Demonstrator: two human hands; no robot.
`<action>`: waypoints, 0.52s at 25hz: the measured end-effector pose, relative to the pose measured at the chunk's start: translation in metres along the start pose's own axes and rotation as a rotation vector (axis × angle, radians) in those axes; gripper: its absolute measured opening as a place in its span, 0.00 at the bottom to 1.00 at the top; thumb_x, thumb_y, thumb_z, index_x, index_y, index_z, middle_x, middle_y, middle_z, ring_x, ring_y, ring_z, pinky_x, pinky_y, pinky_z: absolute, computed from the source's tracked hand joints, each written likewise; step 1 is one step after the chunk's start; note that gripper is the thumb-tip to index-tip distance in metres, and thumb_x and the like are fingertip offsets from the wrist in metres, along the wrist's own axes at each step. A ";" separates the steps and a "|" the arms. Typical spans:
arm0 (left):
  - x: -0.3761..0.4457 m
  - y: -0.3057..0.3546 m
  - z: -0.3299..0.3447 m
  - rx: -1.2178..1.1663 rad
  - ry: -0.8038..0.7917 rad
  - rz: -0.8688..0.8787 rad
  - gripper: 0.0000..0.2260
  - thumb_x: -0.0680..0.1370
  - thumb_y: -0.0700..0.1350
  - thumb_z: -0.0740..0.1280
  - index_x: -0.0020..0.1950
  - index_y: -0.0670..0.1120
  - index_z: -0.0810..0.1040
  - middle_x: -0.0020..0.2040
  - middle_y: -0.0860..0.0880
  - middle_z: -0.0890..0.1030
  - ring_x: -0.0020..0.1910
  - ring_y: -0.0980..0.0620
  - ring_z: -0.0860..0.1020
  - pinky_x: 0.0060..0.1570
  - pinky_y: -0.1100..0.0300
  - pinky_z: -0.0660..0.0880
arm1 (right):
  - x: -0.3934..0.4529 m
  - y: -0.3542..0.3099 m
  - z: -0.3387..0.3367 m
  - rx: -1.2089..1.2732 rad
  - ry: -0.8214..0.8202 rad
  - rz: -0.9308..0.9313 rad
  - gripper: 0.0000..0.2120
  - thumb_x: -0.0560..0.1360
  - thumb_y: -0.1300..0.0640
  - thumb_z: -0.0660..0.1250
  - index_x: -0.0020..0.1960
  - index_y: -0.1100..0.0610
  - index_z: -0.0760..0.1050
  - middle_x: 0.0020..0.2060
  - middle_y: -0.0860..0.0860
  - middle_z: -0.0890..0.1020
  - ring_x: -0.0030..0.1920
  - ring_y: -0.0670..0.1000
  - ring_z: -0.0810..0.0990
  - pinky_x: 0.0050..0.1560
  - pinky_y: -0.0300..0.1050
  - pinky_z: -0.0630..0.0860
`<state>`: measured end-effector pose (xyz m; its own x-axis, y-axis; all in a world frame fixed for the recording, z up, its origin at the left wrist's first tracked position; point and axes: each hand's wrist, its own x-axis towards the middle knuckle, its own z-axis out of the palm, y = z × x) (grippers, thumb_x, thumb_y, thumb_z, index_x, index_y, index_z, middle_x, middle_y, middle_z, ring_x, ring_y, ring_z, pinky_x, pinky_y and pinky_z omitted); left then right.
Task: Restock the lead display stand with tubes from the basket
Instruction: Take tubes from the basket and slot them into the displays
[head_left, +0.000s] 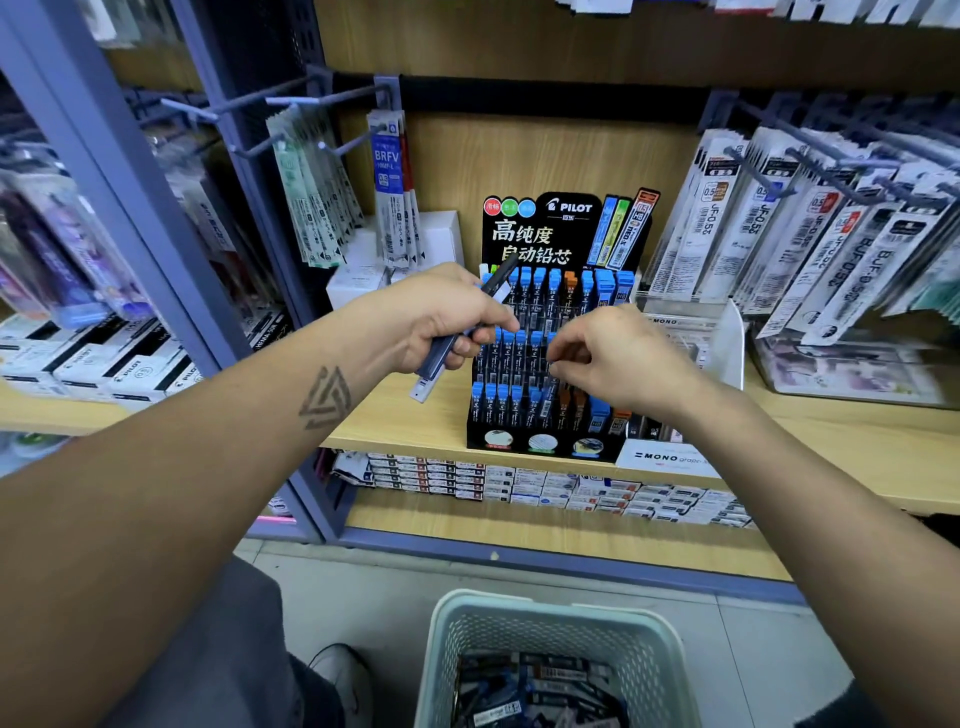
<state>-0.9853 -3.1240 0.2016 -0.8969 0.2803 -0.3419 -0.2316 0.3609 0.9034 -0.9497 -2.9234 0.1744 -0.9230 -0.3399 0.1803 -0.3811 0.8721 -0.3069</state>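
Right hand (618, 358) is at the middle tier of the stand (550, 364), fingers curled together and pinching at a tube (550, 384) in or just above its slot; the tip contact is small and blurred, so whether the tube is seated or only half in I cannot tell. The tube stands near upright, long axis running down into the slot, so the move is likely a straight push down.

Left hand (441, 327) is just left of the stand's upper tier, clamped round a small bundle of spare tubes (462, 332). Their long axis runs diagonally, top end up toward the stand's header card, bottom end sticking out below the fist. The left hand is the supply and the right hand the placer (right is nearer the open slots).

The stand sits on the wooden shelf (415, 415), right at its front edge, roughly mid-span. Most slots are filled with blue-capped tubes and a few orange ones; the middle tier looks thinner, so restocking is probably well along but not done.

The basket (550, 618) is on the floor below the shelf's front edge, near the person, with more tubes loose inside.

Risk: knocking neighbouring tubes in the tight rows.
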 end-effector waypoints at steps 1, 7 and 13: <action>-0.001 0.000 0.002 0.007 -0.008 -0.001 0.07 0.81 0.39 0.65 0.55 0.37 0.80 0.24 0.50 0.68 0.21 0.55 0.61 0.22 0.68 0.56 | 0.000 0.000 0.001 -0.027 0.007 -0.004 0.04 0.76 0.53 0.72 0.49 0.50 0.84 0.38 0.41 0.80 0.44 0.46 0.80 0.50 0.45 0.79; 0.001 -0.004 0.010 0.048 -0.030 -0.005 0.10 0.82 0.40 0.65 0.58 0.35 0.80 0.24 0.50 0.68 0.19 0.55 0.62 0.22 0.68 0.57 | -0.002 0.001 0.014 -0.129 -0.049 -0.019 0.05 0.77 0.51 0.70 0.52 0.49 0.82 0.46 0.47 0.85 0.48 0.52 0.82 0.50 0.50 0.80; 0.000 -0.003 0.009 0.052 -0.030 -0.007 0.12 0.82 0.40 0.65 0.61 0.33 0.78 0.25 0.49 0.68 0.20 0.55 0.62 0.22 0.67 0.57 | -0.007 0.002 0.027 -0.180 -0.094 -0.007 0.04 0.75 0.50 0.72 0.50 0.48 0.81 0.47 0.46 0.82 0.50 0.52 0.80 0.48 0.49 0.78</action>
<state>-0.9816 -3.1168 0.1969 -0.8834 0.3044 -0.3563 -0.2170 0.4081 0.8868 -0.9453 -2.9289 0.1469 -0.9245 -0.3700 0.0913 -0.3795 0.9157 -0.1320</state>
